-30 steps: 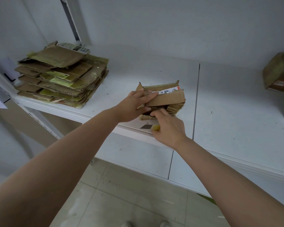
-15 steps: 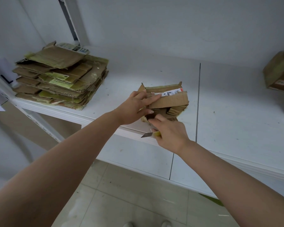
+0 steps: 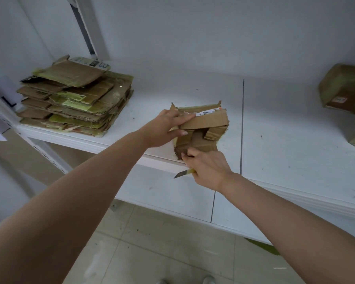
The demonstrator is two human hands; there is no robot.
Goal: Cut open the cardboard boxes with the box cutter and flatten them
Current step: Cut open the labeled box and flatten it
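- I see the step in hand as the flattening of the cut cardboard box (image 3: 201, 130), which lies on the white shelf (image 3: 285, 140) close to its front edge, just left of the dark seam between the two shelf boards
- My left hand (image 3: 166, 130) rests on the left side of the box, its fingers (image 3: 184, 119) straight and laid together over the top flap, the thumb lower against the side; I judge that it pins the box so it cannot slide
- My right hand (image 3: 208, 168) is at the near bottom corner of the box; its fingers are curled round the box cutter (image 3: 183, 173) and the fingertips touch the cardboard edge
- The blade is out and points to the left, away from the box and over the front edge of the shelf; to do this well I would keep it turned away from the left wrist while I press, or pull the blade in first
- I would push the folded flaps down and outward, with the left palm as anchor, because the panels in the middle stand up in loose folds
- The box looks brown and worn, with a white label strip on the top flap and yellowish tape on the edges; it is open but not yet flat
- A pile of flattened boxes (image 3: 74, 101) sits at the left end of the shelf, well apart; one uncut box (image 3: 344, 89) waits at the right end
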